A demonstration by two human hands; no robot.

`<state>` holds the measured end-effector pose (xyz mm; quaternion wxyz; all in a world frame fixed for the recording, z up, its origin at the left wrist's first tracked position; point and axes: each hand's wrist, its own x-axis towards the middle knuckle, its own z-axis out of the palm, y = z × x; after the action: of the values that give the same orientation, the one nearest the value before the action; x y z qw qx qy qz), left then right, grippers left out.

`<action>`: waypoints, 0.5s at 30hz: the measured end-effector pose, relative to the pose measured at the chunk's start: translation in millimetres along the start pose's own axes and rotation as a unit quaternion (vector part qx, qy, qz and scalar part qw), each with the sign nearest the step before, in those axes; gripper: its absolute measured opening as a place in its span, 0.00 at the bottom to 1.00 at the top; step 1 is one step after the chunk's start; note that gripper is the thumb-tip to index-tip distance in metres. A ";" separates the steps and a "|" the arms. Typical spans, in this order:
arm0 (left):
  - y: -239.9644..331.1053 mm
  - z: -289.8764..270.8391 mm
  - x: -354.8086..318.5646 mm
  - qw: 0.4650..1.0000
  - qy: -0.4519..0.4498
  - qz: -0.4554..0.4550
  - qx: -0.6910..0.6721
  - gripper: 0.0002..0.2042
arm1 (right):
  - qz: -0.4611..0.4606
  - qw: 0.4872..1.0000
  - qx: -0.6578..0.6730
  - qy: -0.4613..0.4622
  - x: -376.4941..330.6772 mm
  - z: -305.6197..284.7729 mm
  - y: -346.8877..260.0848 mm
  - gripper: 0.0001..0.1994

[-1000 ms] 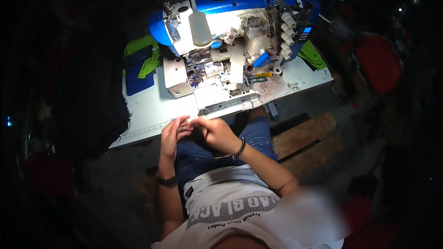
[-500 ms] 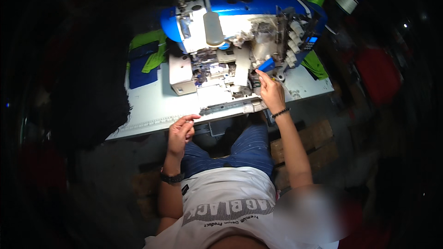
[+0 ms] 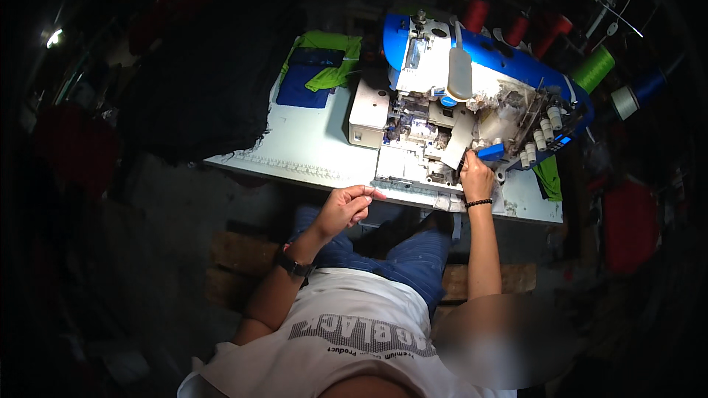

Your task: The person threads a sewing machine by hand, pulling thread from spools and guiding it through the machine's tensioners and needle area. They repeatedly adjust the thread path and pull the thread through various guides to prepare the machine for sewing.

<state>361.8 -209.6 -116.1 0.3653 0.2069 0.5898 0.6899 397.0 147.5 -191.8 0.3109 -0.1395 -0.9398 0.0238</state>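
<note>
A blue and white overlock sewing machine (image 3: 487, 66) stands on the white table, its lower front covers open and the looper parts lit. My right hand (image 3: 477, 176) is at the machine's lower right, just below a blue lever (image 3: 491, 152). Its fingers are closed together against the machine; what they hold, if anything, is hidden. My left hand (image 3: 345, 210) hovers by the table's front edge, left of the machine's front. Thumb and forefinger are pinched together there, and anything between them is too small to make out.
Blue and lime-green fabric pieces (image 3: 306, 77) lie at the table's back left. Dark cloth (image 3: 214, 96) is heaped over its left side. A measuring scale (image 3: 295, 166) runs along the front edge of the table (image 3: 324, 140). Red thread cones (image 3: 476, 16) and a green cone (image 3: 593, 68) stand behind the machine.
The view has turned, so the scene sits farther right. My right hand's fingers have curled closed at the machine, from a more extended pose. My left hand stays pinched by the edge, closer to the machine.
</note>
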 end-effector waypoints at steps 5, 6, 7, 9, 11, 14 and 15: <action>-3.1 -3.1 5.4 1.000 -0.014 0.015 0.002 0.12 | 0.130 0.954 0.235 -0.132 -7.0 -9.4 11.6 0.05; -4.5 -6.1 5.9 1.000 -0.022 0.020 0.003 0.12 | 0.148 0.924 0.311 -0.166 -11.1 -12.8 18.5 0.05; -5.0 -9.0 6.1 0.999 -0.030 0.026 0.003 0.11 | 0.165 0.887 0.383 -0.198 -17.2 -16.4 24.7 0.06; -3.2 -12.4 6.6 0.997 -0.070 0.033 0.013 0.10 | 0.162 0.876 0.420 -0.171 -28.2 -37.8 16.3 0.08; 2.0 -13.7 -1.9 0.989 -0.125 0.057 0.050 0.09 | 0.177 0.934 0.301 -0.079 -24.9 -75.8 -11.4 0.09; 33.4 -3.7 -27.6 0.952 -0.278 0.082 0.096 0.08 | 0.139 0.932 0.334 -0.020 -25.0 -107.8 -58.3 0.13; 48.8 1.5 -43.7 0.933 -0.344 0.069 0.080 0.08 | 0.088 0.931 0.354 -0.012 -23.3 -105.9 -76.9 0.15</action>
<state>378.5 -243.1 -62.3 0.4796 0.5000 0.4660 0.5503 458.4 62.8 -109.8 0.3257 -0.1021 -0.8581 0.3836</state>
